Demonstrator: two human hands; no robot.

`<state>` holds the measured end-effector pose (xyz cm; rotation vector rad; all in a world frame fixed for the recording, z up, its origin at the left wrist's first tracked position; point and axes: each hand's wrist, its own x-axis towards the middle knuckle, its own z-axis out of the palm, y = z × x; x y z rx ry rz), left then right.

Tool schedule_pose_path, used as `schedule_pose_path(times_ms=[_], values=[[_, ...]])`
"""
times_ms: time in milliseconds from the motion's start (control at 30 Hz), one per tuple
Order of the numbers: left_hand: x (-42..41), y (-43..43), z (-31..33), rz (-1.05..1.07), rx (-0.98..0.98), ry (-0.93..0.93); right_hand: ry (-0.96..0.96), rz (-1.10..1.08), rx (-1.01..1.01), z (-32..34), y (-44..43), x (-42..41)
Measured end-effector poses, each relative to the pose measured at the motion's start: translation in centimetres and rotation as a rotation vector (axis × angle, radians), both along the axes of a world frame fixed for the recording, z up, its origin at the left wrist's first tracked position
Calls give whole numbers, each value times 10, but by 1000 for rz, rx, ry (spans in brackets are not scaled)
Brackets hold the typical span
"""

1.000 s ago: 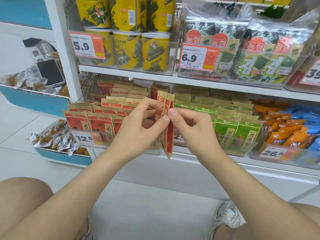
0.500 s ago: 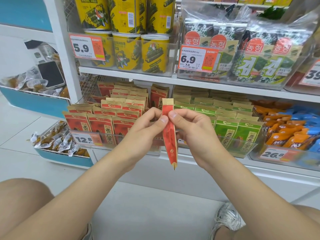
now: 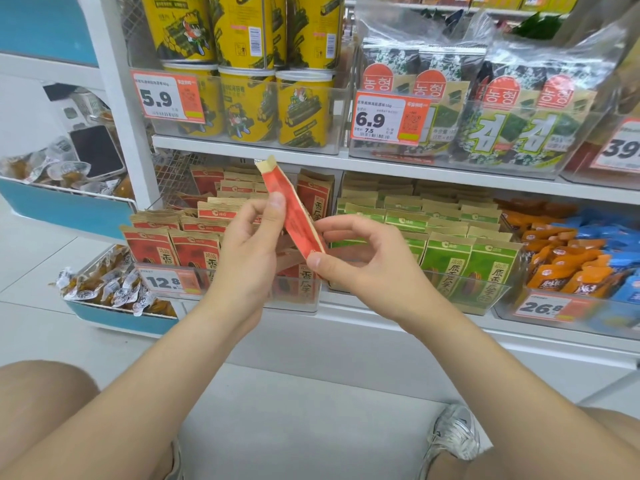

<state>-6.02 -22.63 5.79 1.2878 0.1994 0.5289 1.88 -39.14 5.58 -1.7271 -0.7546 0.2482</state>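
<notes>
Packet: the red seed packet [image 3: 294, 211], flat paper seen edge-on, is tilted in the air before the front edge of the lower shelf [image 3: 346, 304].
Left hand: the left hand [image 3: 242, 251] pinches its middle.
Right hand: the right hand [image 3: 363, 258] pinches its lower end.
Behind: a clear plastic bin [image 3: 294, 299] holds the same red packets [image 3: 152, 244], partly hidden by the hands; green packets [image 3: 446, 258] stand to the right.
Above: round yellow cans [image 3: 249, 109] and glossy seaweed bags [image 3: 512, 116].

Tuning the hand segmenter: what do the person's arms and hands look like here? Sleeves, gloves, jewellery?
Left hand and right hand: no gloves, rings or bands; nails short and unpainted. Both forearms run bare to the frame edge, with no sleeve, watch or bracelet in view.
</notes>
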Motion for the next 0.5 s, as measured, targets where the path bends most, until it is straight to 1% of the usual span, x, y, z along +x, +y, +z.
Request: schedule_pose_path(times_ms=[67,200,400,467,500], values=[[0,1,1,-25,-19,-2,-12,-48,47,0,3,-1],[1,3,-3,-112,-8,53,59,-151,121,-2,6,-4],[0,6,-2,-164,-21,35,202,-91,179,-2,9,-10],[-1,5,-1,-186,-37,35,191,-91,171,-2,9,-11],[-1,4,-1,-194,-50,37,145,-110,148,-3,10,-11]])
